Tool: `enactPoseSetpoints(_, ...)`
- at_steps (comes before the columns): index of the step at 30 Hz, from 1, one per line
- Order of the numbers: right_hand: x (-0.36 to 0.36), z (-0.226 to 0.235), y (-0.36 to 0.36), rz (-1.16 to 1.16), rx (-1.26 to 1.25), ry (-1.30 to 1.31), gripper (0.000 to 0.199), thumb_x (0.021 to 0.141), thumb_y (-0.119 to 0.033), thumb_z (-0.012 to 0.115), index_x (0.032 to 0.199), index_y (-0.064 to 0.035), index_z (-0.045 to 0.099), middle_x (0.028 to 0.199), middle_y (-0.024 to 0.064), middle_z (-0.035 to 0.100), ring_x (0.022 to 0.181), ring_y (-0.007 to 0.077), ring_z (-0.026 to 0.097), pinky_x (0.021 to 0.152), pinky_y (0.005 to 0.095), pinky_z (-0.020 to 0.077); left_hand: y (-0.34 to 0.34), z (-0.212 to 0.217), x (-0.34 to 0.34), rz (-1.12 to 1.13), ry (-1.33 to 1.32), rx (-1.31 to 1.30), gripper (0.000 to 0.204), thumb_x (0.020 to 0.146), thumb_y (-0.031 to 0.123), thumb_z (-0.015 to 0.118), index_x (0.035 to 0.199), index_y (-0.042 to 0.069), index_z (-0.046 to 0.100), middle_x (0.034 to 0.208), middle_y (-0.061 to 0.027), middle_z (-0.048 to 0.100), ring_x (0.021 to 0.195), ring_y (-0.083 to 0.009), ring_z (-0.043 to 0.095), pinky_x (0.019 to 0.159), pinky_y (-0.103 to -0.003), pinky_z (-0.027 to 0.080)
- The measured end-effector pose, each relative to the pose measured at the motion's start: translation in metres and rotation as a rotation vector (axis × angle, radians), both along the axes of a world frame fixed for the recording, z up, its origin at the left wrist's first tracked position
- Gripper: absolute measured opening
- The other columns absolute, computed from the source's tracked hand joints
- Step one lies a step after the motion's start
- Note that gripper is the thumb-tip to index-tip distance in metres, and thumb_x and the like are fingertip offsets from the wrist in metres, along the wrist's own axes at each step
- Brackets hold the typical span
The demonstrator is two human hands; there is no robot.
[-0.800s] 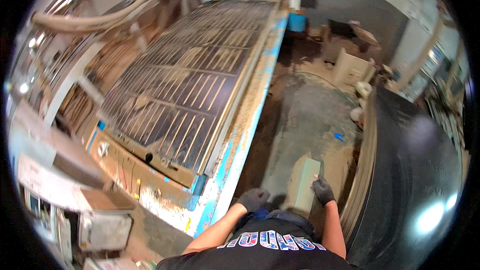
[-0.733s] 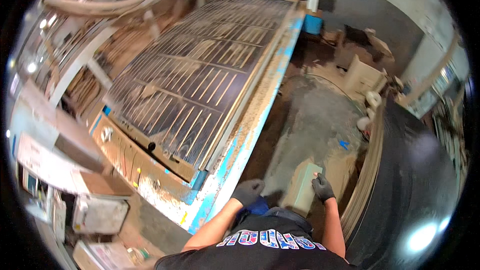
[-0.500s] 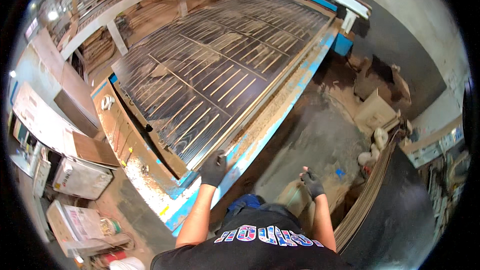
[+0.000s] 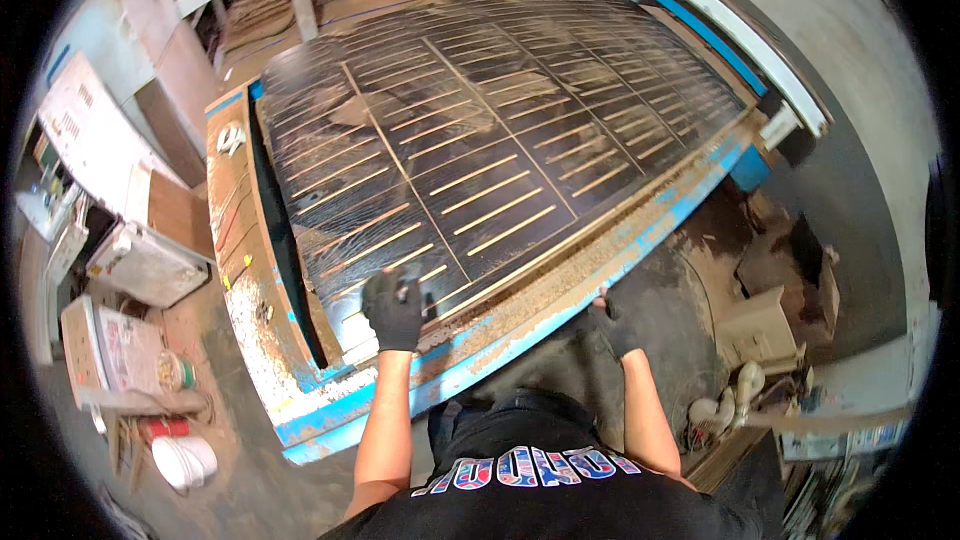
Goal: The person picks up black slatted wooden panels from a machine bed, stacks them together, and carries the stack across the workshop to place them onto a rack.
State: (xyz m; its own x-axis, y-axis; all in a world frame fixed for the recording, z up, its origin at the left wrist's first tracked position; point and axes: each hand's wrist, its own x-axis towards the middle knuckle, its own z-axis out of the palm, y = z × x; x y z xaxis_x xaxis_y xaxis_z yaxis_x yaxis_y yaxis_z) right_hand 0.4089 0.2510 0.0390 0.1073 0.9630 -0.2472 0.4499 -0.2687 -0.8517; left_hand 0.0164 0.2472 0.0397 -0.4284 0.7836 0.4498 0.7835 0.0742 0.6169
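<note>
My left hand [image 4: 393,308], in a dark glove, is over the near left corner of a large black panel [image 4: 505,175]. Its fingers reach forward, apart and slightly blurred, with no held thing visible. Rows of slim pale slots and longer lines mark the panel, and dust lies on parts of it. The panel rests on a machine bed with a worn blue edge [image 4: 470,365]. Beside that edge, to the right, is my gloved right hand [image 4: 618,328], its fingers loosely extended, a bare fingertip showing and nothing visible in it. Whether it touches the edge is hard to tell.
A white gantry beam [image 4: 745,50] crosses the bed's far right end. Boxes [image 4: 150,265] and a white bucket [image 4: 185,462] stand on the floor at left. On the right are an open cardboard box [image 4: 757,328] and dusty clutter. White tape [image 4: 230,139] lies on the bed's left ledge.
My view has turned and come closer to the bed. The left hand has moved from the blue edge onto the panel's corner; the right hand has come forward to the edge.
</note>
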Motion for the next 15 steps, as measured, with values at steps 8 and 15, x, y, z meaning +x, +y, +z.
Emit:
enactPoseSetpoints(8,-0.012,0.016,0.178,0.416,0.300,-0.403,0.066,0.086,-0.030,0.057,0.140,-0.0014,0.031,0.135,0.0289,0.039,0.125,0.0381,0.040,0.102,0.0376,0.0355,-0.035,-0.012,-0.038,0.614,-0.050,-0.545,0.065,0.075,0.039,0.064,0.127,0.004,0.047,0.129,-0.0201,0.049,0.121,-0.0372,0.043,0.099,-0.047,0.035)
enactPoseSetpoints(15,-0.020,-0.031,0.222,0.655,0.536,-0.619,0.065,0.083,-0.033,0.057,0.135,0.0020,0.038,0.126,0.0272,0.049,0.114,0.0420,0.049,0.097,0.0434,0.0386,-0.047,-0.055,-0.058,0.495,-0.332,-0.188,0.047,0.077,0.029,0.065,0.111,-0.002,0.057,0.095,-0.0199,0.064,0.091,-0.0336,0.061,0.080,-0.039,0.047)
